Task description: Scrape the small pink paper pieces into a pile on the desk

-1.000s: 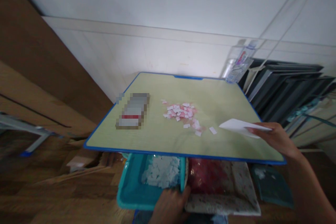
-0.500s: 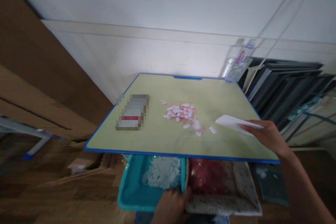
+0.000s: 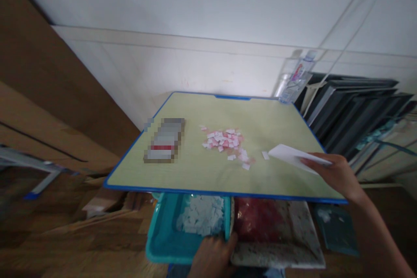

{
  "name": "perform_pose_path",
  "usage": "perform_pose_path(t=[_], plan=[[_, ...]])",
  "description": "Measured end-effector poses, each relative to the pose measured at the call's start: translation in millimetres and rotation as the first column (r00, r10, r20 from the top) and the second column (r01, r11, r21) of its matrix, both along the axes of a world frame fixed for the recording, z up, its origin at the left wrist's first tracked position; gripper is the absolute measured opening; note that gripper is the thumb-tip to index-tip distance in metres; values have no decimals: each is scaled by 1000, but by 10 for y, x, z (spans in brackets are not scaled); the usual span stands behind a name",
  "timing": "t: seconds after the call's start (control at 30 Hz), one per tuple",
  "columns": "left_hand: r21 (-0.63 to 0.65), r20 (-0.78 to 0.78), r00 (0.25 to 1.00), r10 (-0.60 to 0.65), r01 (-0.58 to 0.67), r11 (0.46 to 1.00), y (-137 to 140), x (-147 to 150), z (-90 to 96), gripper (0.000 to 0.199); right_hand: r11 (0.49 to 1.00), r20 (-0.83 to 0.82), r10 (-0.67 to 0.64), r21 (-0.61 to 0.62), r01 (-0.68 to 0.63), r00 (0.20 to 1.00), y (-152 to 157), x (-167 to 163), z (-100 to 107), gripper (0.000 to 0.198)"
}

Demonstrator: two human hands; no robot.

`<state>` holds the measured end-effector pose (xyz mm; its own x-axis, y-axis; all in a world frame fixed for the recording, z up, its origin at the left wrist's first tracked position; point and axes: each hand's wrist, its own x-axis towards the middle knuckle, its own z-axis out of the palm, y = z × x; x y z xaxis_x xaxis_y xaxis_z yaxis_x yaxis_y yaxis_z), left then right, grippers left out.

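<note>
My right hand (image 3: pixel 337 173) is closed on a folded white paper (image 3: pixel 291 155), low over the right side of the board table (image 3: pixel 208 178). A small white slip (image 3: pixel 266 155) lies at the paper's left tip. Left of it is a loose pile of small white slips with pink powder (image 3: pixel 224 140). Below the front edge my left hand (image 3: pixel 215 254) is closed at the front right corner of a teal basin (image 3: pixel 156 243), its thumb near the rim of the stained white tray (image 3: pixel 276 256). Its fingertips are partly hidden.
White slips (image 3: pixel 203 215) lie in the basin, and red material (image 3: pixel 257 219) in the tray. A blurred-out phone-like object (image 3: pixel 164 139) is on the table's left. A clear bottle (image 3: pixel 298 78) stands at the back right corner, beside dark panels (image 3: pixel 361 100). Cardboard (image 3: pixel 107 200) lies on the floor.
The folded paper and my right hand have shifted slightly right and down. The single slip by its tip has turned and moved a little rightward and away. My left hand has stayed put.
</note>
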<state>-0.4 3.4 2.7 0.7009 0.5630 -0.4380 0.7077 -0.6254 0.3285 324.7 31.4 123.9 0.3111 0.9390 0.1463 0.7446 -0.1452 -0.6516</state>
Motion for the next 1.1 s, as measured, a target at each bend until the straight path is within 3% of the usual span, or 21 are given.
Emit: perform_pose_path(t=[0.37,0.5,0.67,0.87,1.1], plan=[[4,31,1000,-4,4,1000,-5,-5,-30,40,978,-25,178,-104,-179,984,-26,-30,47,28],[1,32,999,11,-11,1000,-7,-4,-34,38,986,-37,132,-99,-135,991,-70,-31,80,34],[-20,24,1000,15,-15,1000,0,2,0,36,972,-57,183,-142,-190,981,-131,-23,100,33],[-7,35,999,23,-23,1000,-3,-1,10,35,1000,-25,22,-8,-22,999,-185,25,69,30],[3,37,999,12,-12,1000,7,6,9,42,975,-72,160,-144,-169,985,-197,-108,125,30]])
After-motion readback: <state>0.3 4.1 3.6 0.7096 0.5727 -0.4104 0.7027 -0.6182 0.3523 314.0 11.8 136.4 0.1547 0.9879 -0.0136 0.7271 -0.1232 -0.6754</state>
